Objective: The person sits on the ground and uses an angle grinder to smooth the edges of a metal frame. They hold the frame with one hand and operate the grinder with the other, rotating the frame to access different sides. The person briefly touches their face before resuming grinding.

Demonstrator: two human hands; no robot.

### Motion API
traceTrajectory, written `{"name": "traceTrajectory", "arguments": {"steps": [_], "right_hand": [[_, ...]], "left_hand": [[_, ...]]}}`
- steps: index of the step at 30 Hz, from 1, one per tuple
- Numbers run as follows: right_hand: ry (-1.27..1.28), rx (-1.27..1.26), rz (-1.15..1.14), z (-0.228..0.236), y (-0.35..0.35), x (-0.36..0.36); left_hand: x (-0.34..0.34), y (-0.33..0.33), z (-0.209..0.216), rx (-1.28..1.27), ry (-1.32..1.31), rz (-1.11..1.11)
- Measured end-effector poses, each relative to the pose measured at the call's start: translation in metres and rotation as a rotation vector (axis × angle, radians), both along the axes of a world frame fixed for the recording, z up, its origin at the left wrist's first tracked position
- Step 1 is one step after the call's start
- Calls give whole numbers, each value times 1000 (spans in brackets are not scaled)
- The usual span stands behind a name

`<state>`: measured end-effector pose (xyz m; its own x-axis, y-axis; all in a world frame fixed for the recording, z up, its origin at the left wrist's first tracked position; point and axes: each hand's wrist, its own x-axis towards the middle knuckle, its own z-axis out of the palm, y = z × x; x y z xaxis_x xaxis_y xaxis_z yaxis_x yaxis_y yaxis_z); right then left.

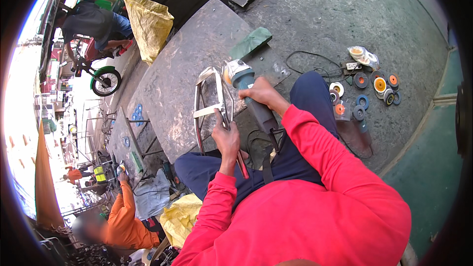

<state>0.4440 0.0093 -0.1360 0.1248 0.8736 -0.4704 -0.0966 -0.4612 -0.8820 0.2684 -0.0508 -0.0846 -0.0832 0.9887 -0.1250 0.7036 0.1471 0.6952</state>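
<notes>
A shiny metal tube frame with a crossbar and dark reddish leg ends leans over my lap and the flat slab. My left hand is closed around one leg just under the crossbar. In my right hand is a blue-grey angle grinder, gripped around its body. The grinder's pale disc is at the frame's upper side; whether it touches the metal I cannot tell.
A green block rests on the slab. Grinding discs and a power strip with cords lie on the right. A co-worker in orange works at lower left; a person rides a motorcycle beyond the yellow sack.
</notes>
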Motion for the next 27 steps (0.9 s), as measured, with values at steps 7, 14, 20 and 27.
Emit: {"name": "traceTrajectory", "arguments": {"steps": [7, 14, 20, 27], "right_hand": [[-113, -10, -4, 3, -4, 15], [-5, 14, 9, 10, -8, 16], [27, 10, 40, 12, -8, 11], [106, 30, 2, 15, -6, 11]], "left_hand": [[-16, 10, 11, -8, -139, 3], [-14, 15, -2, 78, -22, -55], [-6, 9, -3, 63, -22, -27], [-2, 5, 2, -14, 36, -13]]}}
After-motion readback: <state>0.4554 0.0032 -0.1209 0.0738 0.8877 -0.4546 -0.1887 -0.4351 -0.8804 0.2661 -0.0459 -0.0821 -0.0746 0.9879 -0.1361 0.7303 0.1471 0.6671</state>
